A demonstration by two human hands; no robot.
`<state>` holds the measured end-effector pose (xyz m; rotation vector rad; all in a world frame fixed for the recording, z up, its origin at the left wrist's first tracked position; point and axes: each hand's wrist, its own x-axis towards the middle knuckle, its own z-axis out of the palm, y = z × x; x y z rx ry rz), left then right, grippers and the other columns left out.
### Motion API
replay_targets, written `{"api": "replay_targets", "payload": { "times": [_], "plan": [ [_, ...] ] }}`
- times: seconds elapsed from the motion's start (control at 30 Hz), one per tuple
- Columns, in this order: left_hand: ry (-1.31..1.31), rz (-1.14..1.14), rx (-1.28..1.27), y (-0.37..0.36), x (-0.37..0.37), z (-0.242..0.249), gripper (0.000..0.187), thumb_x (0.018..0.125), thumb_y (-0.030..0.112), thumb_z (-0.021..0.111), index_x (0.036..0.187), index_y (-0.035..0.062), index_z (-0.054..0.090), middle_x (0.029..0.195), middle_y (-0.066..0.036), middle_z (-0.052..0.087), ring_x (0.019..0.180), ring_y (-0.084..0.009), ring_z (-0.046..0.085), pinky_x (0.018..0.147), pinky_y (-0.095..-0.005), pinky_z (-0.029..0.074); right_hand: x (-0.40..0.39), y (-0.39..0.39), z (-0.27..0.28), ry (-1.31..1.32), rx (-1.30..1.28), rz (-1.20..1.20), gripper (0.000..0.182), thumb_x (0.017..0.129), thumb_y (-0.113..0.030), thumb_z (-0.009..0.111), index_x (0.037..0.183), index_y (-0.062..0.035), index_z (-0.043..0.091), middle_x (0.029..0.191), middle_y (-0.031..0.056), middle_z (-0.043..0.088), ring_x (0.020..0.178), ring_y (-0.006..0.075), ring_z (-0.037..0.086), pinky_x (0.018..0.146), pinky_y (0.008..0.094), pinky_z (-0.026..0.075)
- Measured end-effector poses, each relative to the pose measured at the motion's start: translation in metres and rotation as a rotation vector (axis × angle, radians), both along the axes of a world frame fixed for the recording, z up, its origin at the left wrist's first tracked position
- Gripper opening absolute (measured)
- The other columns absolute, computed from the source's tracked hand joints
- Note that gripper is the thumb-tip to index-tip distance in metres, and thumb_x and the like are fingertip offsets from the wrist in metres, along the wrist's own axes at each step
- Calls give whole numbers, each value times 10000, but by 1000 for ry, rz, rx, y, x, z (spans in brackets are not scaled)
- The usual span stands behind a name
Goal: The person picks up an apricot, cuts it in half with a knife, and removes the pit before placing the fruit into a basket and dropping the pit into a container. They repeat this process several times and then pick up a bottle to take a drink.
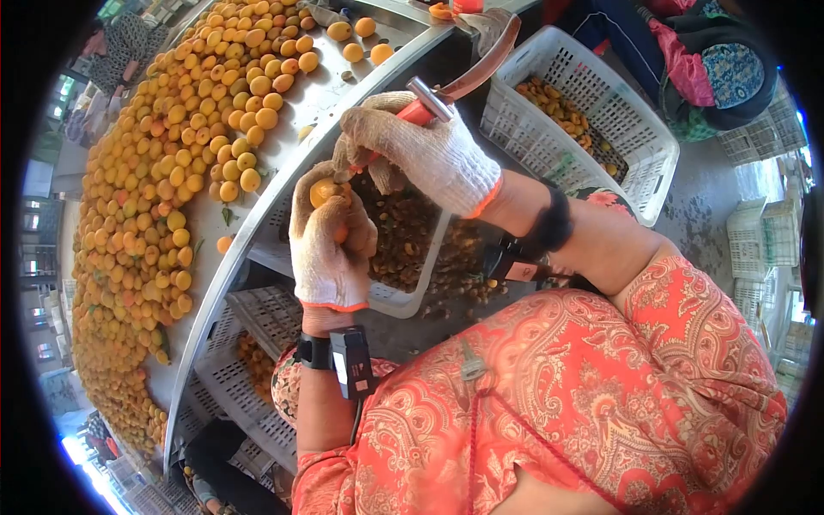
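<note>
Your left fingers (359, 227) enclose a round orange fruit (326, 192), likely soft: cradle its sides; right fingers (369, 133) hold a red-handled tool (414, 112).

The left hand (324, 249) and right hand (433, 159) wore stained white knit gloves (333, 281) with orange cuff edging (339, 306). Black wrist straps (314, 352) carried a boxed module (350, 367) on the left. Garment (549, 369): coral-red, paisley-printed; key (472, 366) beside red cord (536, 438).
</note>
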<state>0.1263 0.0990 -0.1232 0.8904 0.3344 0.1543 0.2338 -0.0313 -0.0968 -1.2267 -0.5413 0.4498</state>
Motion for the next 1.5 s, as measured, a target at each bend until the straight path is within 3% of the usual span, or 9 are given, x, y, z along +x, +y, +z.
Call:
{"api": "replay_targets", "payload": {
  "times": [0.33, 0.43, 0.47, 0.63, 0.73, 0.83, 0.97, 1.17, 1.5],
  "plan": [
    [28, 70, 341, 2, 8, -2, 304, 902, 45, 562, 1203, 82, 581, 801, -21, 569, 544, -106, 477, 463, -269, 394, -1, 3, -6, 661, 102, -14, 301, 1013, -316, 553, 801, -103, 550, 831, 113, 689, 498, 130, 541, 431, 204, 423],
    [-33, 39, 1391, 21, 14, -32, 280, 895, 69, 582, 1174, 49, 569, 884, -184, 683, 731, -330, 692, 703, -388, 546, 2, 7, -11, 961, 238, -93, 264, 969, -331, 609, 923, -71, 611, 691, 103, 674, 401, 152, 544, 354, 261, 417],
    [30, 7, 1662, 28, 13, -42, 256, 912, 62, 564, 1167, 79, 584, 894, -112, 695, 742, -222, 665, 699, -356, 547, 3, 6, -13, 965, 226, -86, 264, 969, -331, 609, 923, -71, 611, 691, 103, 674, 401, 152, 544, 354, 261, 417],
    [247, 47, 195, 27, 9, -15, 192, 923, 180, 559, 1033, 38, 629, 763, -68, 591, 598, -136, 521, 509, -271, 407, 16, -1, -15, 110, -222, -207, 231, 937, -241, 676, 853, -25, 678, 766, 79, 705, 596, 107, 619, 514, 254, 492],
    [206, 247, -207, 17, 18, -18, 258, 961, 303, 578, 1085, 80, 615, 867, -81, 640, 608, -179, 604, 481, -255, 463, 2, 7, -31, -309, -292, -35, 294, 849, -306, 769, 946, -42, 683, 774, 86, 687, 719, 168, 663, 672, 332, 533],
    [137, 44, -268, 24, 8, -17, 326, 978, 387, 575, 1137, 104, 602, 987, -54, 659, 699, -190, 652, 534, -257, 499, -14, 7, -35, -794, -678, 0, 428, 825, -396, 744, 1072, -69, 621, 852, 179, 698, 835, 366, 691, 719, 421, 556],
    [68, 70, -249, 13, 7, -21, 350, 988, 385, 566, 1165, 86, 606, 1067, -44, 654, 856, -187, 668, 577, -274, 532, -20, 11, -39, -852, -647, -31, 351, 833, -317, 722, 1082, -81, 650, 875, 159, 709, 840, 353, 697, 723, 417, 557],
    [0, 128, -164, 34, 2, -28, 322, 893, 84, 570, 1191, -36, 596, 1146, -142, 643, 1005, -278, 658, 772, -367, 593, -2, 18, -34, -228, -488, 123, 231, 874, -248, 694, 922, -22, 682, 691, 94, 665, 661, 168, 658, 652, 340, 541],
    [40, -5, 209, 31, -6, -3, 298, 920, 108, 611, 1198, 3, 642, 990, -59, 696, 715, -110, 597, 599, -244, 487, 0, 15, -26, 292, -297, 312, 338, 957, -310, 646, 1021, 20, 681, 753, 89, 688, 501, 188, 637, 440, 301, 510]
  ]
}}
